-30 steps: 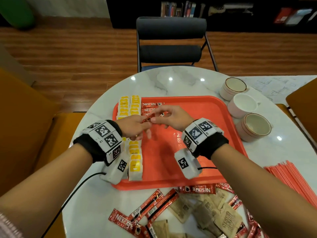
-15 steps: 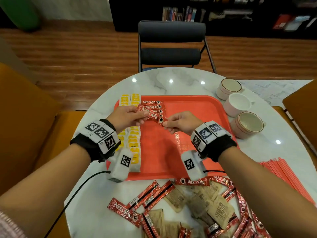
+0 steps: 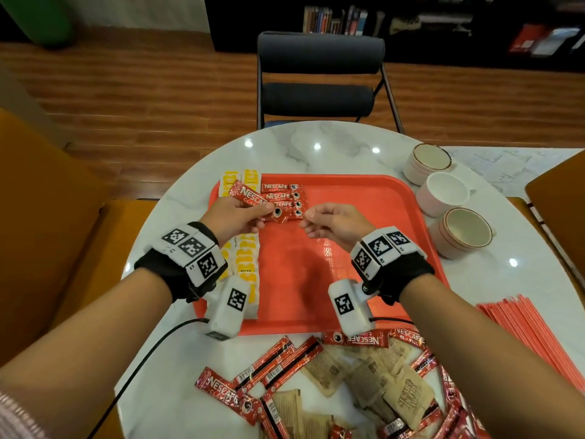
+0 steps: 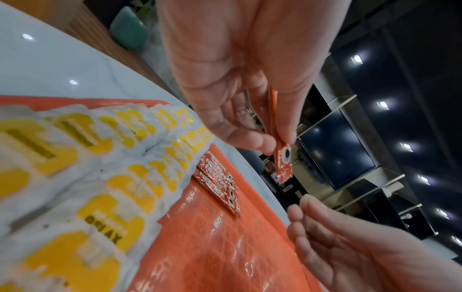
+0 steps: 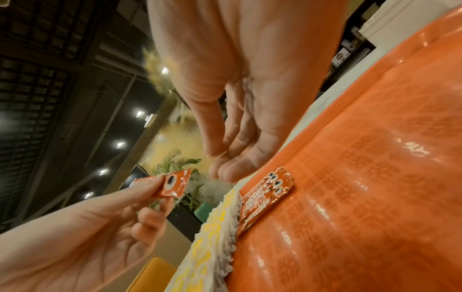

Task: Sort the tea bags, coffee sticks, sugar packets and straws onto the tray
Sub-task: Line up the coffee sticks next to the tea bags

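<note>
One glossy foil coffee stick point(image 3: 257, 201) is pinched in the left hand point(image 3: 232, 218); right hand point(image 3: 337, 221) loosely curled, empty.

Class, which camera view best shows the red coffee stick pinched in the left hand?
The head view: the red coffee stick shows nearly whole, tilted above the orange tray, in the left hand. The left wrist view sees it edge-on; the right wrist view, only its tip.

tea bags point(image 3: 243, 261) partly hidden under left hand point(image 3: 232, 218) (print blurred); straws point(image 3: 538, 337) cut by frame edge
</note>
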